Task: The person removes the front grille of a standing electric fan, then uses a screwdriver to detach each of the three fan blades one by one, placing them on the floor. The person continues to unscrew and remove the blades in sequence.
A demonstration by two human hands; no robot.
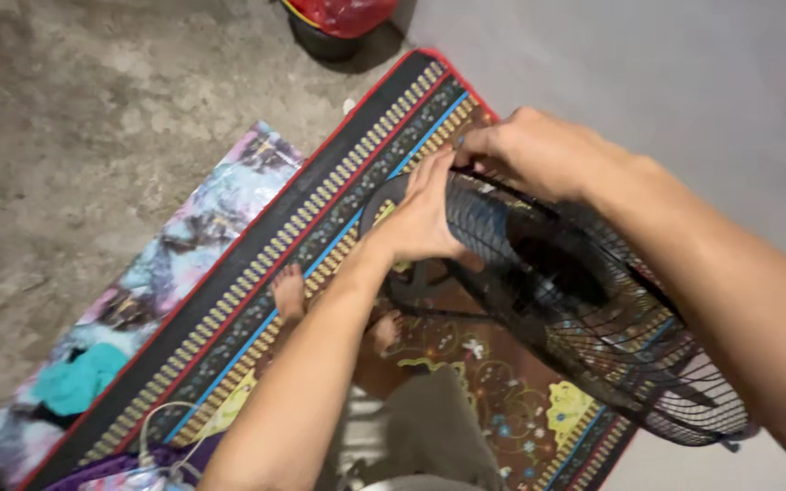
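Your left hand and right hand both clamp the black wire fan guard rim. Light, springy, thin wires bend; grip the outer ring.

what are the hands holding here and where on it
Both hands hold a black wire fan guard at its upper rim: the left hand flat against the near side of the rim, the right hand curled over the top edge beside it.

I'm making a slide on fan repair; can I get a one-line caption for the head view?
Both hands, left and right, grip the rim of a black wire fan guard above a patterned mat.
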